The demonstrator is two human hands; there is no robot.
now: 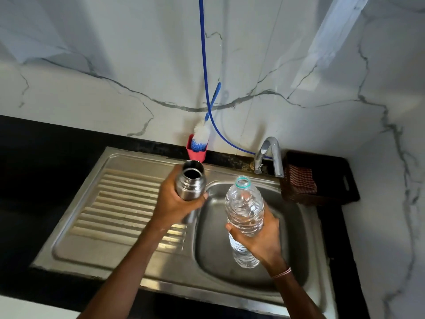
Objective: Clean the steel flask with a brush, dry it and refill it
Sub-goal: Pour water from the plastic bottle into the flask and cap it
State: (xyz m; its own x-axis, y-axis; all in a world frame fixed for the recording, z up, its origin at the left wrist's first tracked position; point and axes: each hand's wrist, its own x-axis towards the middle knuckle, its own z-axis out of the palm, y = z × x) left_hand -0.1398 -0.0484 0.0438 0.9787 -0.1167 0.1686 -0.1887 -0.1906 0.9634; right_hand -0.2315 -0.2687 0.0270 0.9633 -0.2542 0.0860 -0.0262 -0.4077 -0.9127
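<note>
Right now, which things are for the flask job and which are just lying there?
For the job: flask in the left hand; bottle in the right hand; brush; maybe the cloth, for drying.

Just lying about: red cup holding the brush; basket; blue hose; tap.

We log the steel flask (190,184) as brushed metal with a dull sheen. Plastic bottle (245,210): clear, glossy, ribbed wall. Sink (128,203): stainless steel, satin finish, ribbed drainboard with streaky marks. Tap (272,153): polished metal, shiny. Brush (202,137): fuzzy white and blue bristles. Its red holder (195,154) looks like matt plastic. Hose (203,54): smooth, blue, plastic-looking. Wall (92,77): glossy marble-look slabs with grey veins. Counter (34,146): black stone, smooth. Checked cloth (300,181): woven fabric. We can't tell the material of the dark tray (331,162).
</note>
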